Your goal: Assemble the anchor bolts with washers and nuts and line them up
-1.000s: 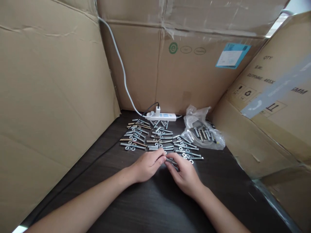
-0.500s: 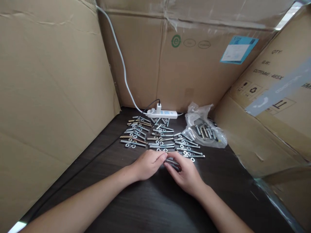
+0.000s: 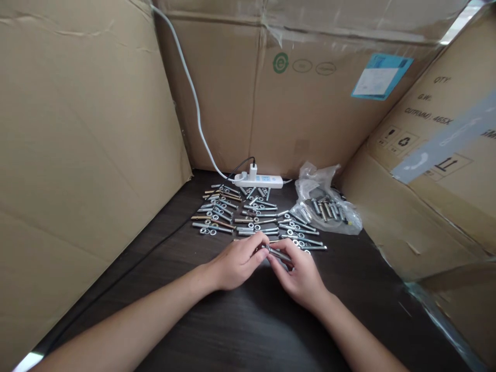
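My right hand point(image 3: 300, 268) is closed around a metal expansion bolt point(image 3: 279, 254), which lies slantwise between thumb and fingers. At the bolt's left end, my left hand point(image 3: 238, 261) pinches with thumb and forefinger; a small part there, perhaps a nut or washer, is mostly covered by the fingertips. Both hands meet just above the dark table, in front of the laid-out hardware. Several sleeves and bolts point(image 3: 258, 232) lie in rows beyond the fingers, with loose washers point(image 3: 213, 232) among them.
A clear plastic bag point(image 3: 352, 222) with more bolts point(image 3: 329, 209) lies at the back right. Behind the rows is a white power strip point(image 3: 267, 181) with a plug and cables. A black cable point(image 3: 155, 244) crosses the left side. Cardboard walls point(image 3: 220, 103) enclose the dark table point(image 3: 248, 330).
The left thumb and forefinger have shifted their pinch at the bolt's end, the forefinger now more raised and bent. More of the bolt shows between the right thumb and fingers.
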`<state>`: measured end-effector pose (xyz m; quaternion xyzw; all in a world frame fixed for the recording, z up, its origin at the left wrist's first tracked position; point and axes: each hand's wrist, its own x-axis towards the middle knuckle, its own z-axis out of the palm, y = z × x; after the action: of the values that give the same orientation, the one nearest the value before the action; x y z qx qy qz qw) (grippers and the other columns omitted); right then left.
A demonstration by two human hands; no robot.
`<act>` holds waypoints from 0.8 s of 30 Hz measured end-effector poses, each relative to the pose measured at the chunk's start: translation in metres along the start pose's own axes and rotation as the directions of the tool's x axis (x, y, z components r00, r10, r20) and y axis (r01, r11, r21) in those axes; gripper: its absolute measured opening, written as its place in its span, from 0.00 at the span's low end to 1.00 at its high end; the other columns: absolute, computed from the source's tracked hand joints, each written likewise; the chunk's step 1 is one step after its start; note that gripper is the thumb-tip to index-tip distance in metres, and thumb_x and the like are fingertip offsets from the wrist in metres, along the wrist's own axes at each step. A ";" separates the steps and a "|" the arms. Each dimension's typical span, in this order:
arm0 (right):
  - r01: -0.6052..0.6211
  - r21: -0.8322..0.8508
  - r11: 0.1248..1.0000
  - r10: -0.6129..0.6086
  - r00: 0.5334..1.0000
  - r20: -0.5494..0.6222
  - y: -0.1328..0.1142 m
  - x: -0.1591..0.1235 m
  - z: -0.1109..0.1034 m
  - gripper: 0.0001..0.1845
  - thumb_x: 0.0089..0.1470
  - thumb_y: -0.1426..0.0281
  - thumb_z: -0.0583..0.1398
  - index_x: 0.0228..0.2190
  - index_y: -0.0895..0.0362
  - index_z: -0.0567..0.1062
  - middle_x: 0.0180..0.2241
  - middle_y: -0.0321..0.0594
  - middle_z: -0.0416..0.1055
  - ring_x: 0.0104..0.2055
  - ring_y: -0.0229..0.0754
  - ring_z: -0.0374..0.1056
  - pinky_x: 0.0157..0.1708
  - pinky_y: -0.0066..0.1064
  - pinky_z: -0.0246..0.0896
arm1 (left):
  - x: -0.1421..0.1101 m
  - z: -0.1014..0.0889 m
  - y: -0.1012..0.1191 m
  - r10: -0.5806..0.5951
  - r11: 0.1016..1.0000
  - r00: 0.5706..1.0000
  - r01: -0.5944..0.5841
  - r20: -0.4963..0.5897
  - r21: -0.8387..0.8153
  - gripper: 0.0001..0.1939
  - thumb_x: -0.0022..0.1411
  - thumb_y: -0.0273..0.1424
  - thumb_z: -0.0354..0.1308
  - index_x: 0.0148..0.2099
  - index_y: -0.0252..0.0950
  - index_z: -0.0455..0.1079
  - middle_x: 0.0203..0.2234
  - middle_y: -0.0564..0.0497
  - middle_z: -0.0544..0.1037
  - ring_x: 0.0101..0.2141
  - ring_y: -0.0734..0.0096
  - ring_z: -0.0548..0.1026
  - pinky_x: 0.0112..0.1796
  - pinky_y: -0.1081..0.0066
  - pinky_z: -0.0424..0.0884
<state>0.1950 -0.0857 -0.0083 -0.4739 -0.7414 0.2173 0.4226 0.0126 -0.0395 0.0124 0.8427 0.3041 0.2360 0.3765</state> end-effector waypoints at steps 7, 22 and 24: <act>0.030 -0.022 0.999 -0.029 0.999 0.030 -0.003 0.000 0.000 0.06 0.56 0.71 0.57 0.39 0.54 0.68 0.33 0.38 0.74 0.31 0.38 0.71 0.30 0.25 0.66 | 0.004 0.005 -0.006 -0.001 1.000 1.000 0.001 -0.014 0.009 0.18 0.69 0.39 0.38 0.31 0.36 0.59 0.24 0.55 0.65 0.27 0.74 0.63 0.30 0.74 0.60; -0.001 -0.058 0.998 0.002 1.000 0.006 -0.003 0.003 0.000 0.06 0.53 0.72 0.57 0.36 0.55 0.69 0.29 0.36 0.73 0.26 0.36 0.69 0.26 0.24 0.64 | -0.002 -0.006 0.004 0.021 0.985 1.000 -0.020 -0.001 0.169 0.08 0.66 0.34 0.45 0.44 0.38 0.61 0.33 0.53 0.71 0.31 0.71 0.69 0.33 0.73 0.62; -0.005 -0.054 0.999 0.005 1.000 0.002 -0.003 0.003 -0.001 0.07 0.52 0.72 0.58 0.36 0.55 0.69 0.29 0.36 0.73 0.26 0.36 0.69 0.26 0.24 0.64 | -0.002 -0.006 0.004 0.034 0.984 0.999 -0.038 0.026 0.172 0.08 0.66 0.32 0.44 0.46 0.38 0.60 0.35 0.53 0.72 0.33 0.70 0.70 0.35 0.73 0.63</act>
<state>0.1933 -0.0847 -0.0044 -0.4868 -0.7462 0.1986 0.4083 0.0092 -0.0403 0.0190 0.8801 0.3037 0.2058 0.3013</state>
